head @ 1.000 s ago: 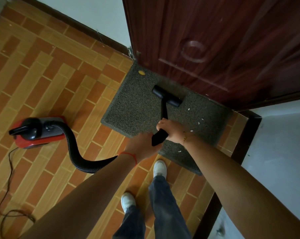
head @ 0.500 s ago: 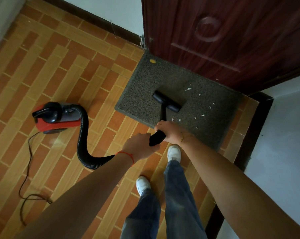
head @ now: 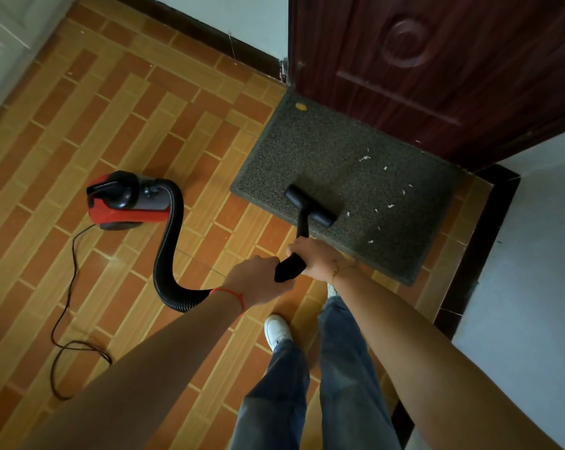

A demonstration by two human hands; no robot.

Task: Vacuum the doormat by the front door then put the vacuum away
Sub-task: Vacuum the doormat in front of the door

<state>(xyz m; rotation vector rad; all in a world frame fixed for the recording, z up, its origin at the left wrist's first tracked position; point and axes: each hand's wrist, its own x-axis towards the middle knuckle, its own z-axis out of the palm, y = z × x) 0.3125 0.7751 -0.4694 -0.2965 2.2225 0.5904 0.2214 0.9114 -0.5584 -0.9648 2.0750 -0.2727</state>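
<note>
left hand [head: 258, 280] grips wand [head: 292, 266] rear | right hand [head: 317, 259] grips wand | nozzle [head: 310, 206] on doormat [head: 307, 151] | canister [head: 125, 203] at 9 o'clock

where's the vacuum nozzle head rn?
Head view, centre: the nozzle head sits on the doormat near its front edge, just ahead of both hands, with white scraps scattered on the mat to its right.
</note>
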